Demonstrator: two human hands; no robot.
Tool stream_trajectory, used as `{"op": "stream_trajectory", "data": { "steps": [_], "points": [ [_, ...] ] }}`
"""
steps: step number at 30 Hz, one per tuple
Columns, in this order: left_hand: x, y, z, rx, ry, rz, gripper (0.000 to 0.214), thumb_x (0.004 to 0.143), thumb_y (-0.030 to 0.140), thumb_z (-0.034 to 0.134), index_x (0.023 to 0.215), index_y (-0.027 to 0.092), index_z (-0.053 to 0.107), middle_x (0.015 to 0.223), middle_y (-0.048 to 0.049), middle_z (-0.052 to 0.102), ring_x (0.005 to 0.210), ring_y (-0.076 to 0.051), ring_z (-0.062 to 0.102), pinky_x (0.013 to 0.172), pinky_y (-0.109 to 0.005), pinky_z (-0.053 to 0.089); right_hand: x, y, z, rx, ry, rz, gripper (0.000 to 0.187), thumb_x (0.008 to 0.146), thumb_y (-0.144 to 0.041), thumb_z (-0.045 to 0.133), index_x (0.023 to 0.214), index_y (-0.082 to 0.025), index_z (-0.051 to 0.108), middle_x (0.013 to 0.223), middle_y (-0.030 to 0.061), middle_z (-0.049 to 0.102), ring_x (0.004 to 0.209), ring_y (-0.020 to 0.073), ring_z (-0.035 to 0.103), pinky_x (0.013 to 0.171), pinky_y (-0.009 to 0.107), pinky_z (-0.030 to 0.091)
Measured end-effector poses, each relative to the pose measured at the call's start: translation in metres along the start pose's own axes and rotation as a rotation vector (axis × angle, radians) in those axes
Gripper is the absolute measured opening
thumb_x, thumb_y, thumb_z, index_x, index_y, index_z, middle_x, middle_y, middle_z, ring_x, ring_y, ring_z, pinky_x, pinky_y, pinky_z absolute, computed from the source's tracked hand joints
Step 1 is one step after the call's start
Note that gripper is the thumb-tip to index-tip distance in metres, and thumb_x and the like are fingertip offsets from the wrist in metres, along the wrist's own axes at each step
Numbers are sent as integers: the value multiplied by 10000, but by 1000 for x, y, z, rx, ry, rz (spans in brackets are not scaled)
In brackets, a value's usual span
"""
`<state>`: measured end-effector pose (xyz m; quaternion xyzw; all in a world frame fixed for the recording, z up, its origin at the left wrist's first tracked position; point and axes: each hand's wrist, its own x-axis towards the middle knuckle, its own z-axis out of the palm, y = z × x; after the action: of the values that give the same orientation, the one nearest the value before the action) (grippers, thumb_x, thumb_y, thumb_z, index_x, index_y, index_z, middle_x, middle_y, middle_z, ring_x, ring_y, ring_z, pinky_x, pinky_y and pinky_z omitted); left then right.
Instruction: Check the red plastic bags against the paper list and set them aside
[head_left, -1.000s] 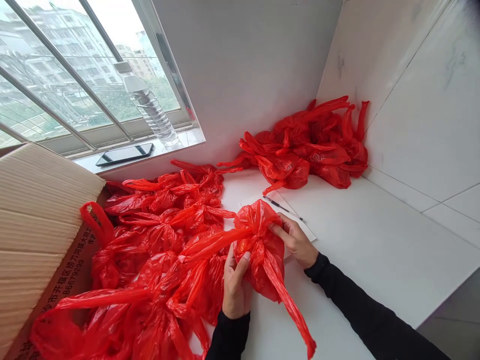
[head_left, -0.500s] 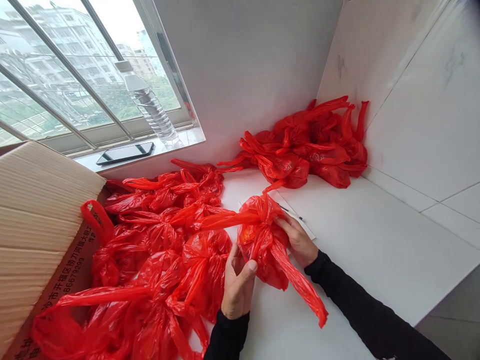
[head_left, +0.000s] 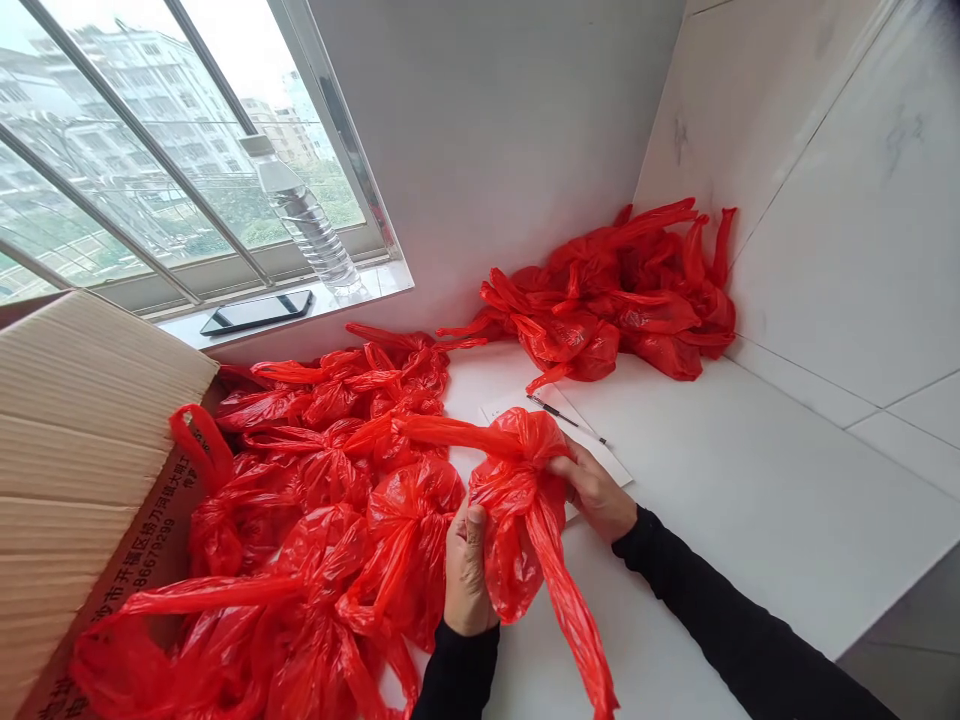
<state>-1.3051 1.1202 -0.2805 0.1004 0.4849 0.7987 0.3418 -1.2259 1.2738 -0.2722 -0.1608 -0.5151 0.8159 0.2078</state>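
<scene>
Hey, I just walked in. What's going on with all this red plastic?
A person is holding a red plastic bag over a white table, left hand on one side, right hand on the other. The bag's handles stick out. More red bags lie to the left, next to a cardboard box, and another heap sits in the far corner. A pen lies just beyond the held bag.

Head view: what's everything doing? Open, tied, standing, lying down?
Held red plastic bag: knotted, gripped by left hand and right hand
Left red bags: tied, heaped
Corner red bags: piled up
Water bottle: capped, upright
Smartphone: lying flat
Pen: lying on paper
Paper: flat, partly covered
Cardboard box: can't tell if open
</scene>
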Motion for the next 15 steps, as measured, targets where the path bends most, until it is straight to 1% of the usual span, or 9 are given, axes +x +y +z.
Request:
{"op": "stream_trajectory", "data": {
  "steps": [2, 3, 4, 7, 9, 10, 12, 14, 15],
  "points": [
    [0, 3, 0, 32, 44, -17, 419, 739, 591, 761, 841, 186, 731, 816, -70, 751, 894, -309, 722, 861, -432, 573, 0, -3, 2, -24, -42, -47, 329, 872, -418, 690, 1133, -229, 624, 1051, 41, 680, 956, 221, 617, 853, 336, 499],
    [1, 4, 0, 38, 63, -29, 393, 727, 572, 780, 816, 194, 725, 786, -55, 743, 868, -296, 724, 852, -423, 577, 0, -4, 2, -26, -47, -67, 327, 871, -402, 699, 1137, -225, 629, 1067, 43, 681, 994, 226, 614, 906, 345, 487],
    [1, 4, 1, 36, 81, -35, 369, 723, 544, 797, 838, 201, 726, 791, -45, 742, 867, -282, 725, 858, -410, 575, 0, -5, 2, -22, -39, -78, 301, 869, -381, 704, 1113, -218, 638, 1052, 40, 684, 994, 225, 614, 919, 344, 481],
    [0, 1, 1, 9, 109, -7, 388, 731, 407, 833, 1053, 223, 717, 958, -47, 759, 969, -247, 716, 923, -368, 542, 0, -5, -2, -15, 4, -47, 211, 860, -320, 698, 1026, -201, 646, 957, 26, 682, 879, 203, 614, 782, 307, 497],
    [0, -2, 1, -6, 102, 31, 433, 719, 322, 850, 1115, 232, 701, 1039, -54, 755, 1020, -239, 703, 957, -355, 519, 0, -5, -4, -33, -13, -29, 235, 853, -309, 704, 1049, -200, 636, 983, 29, 683, 858, 198, 613, 732, 296, 496],
    [-1, -3, 1, -6, 91, 49, 428, 717, 304, 851, 1111, 229, 702, 1049, -57, 754, 1027, -240, 699, 963, -355, 514, 0, -6, -5, -46, -41, -36, 278, 846, -313, 719, 1085, -203, 627, 1031, 34, 683, 888, 203, 618, 758, 304, 503],
    [-1, -3, 2, 9, 71, 75, 387, 724, 309, 844, 1076, 222, 710, 1040, -59, 754, 1030, -245, 695, 962, -355, 511, 0, -8, -5, -74, -103, -72, 386, 833, -332, 756, 1169, -218, 604, 1147, 44, 672, 1009, 222, 620, 887, 340, 503],
    [-1, -1, 1, 40, 84, 88, 360, 720, 351, 846, 1027, 215, 719, 1014, -59, 757, 1021, -251, 696, 945, -349, 516, 0, -10, -3, -98, -149, -93, 467, 815, -357, 790, 1217, -227, 591, 1215, 53, 660, 1117, 242, 604, 994, 375, 473],
    [-1, 0, 0, 61, 104, 94, 361, 704, 378, 855, 997, 210, 724, 995, -59, 758, 1012, -254, 697, 933, -342, 520, -1, -11, -2, -108, -165, -92, 497, 805, -370, 804, 1229, -226, 589, 1230, 59, 658, 1149, 251, 597, 1019, 386, 463]
  ]
}}
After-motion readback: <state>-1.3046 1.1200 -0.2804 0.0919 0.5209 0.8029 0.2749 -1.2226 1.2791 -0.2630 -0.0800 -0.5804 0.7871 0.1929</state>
